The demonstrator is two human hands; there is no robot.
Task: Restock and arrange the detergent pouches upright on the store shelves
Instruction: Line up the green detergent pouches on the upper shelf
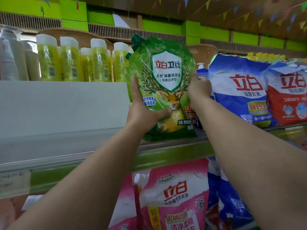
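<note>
green detergent pouch point(163, 83) at centre frame, standing upright with its bottom edge on the upper shelf point(166, 146), dark green cap at its top left, deer and shield print facing the camera. left hand point(142, 112) grips the pouch's lower left side, thumb laid across the front near the deer, fingers reaching up along the left edge and wrapped behind. right hand point(198, 90) holds the pouch's right edge at mid height, fingers curled round behind it, back of the hand toward the camera. more green caps just behind the pouch at its upper left, so at least one other green pouch sits behind it. right of centre, touching or just beside the right hand, a blue and white detergent bag point(239, 90) stands on the same shelf, a red and white bag point(289, 95) next to it at the right edge of frame. a white pump bottle top point(200, 65) shows between the green pouch and the blue bag. upper left of frame: row of yellow bottles point(71, 60) with white caps behind a white shelf panel point(63, 105). lower centre, shelf below: pink detergent pouch point(172, 198) upright with white cap, blue pouch point(230, 201) just right of it, partly behind the right forearm.
</note>
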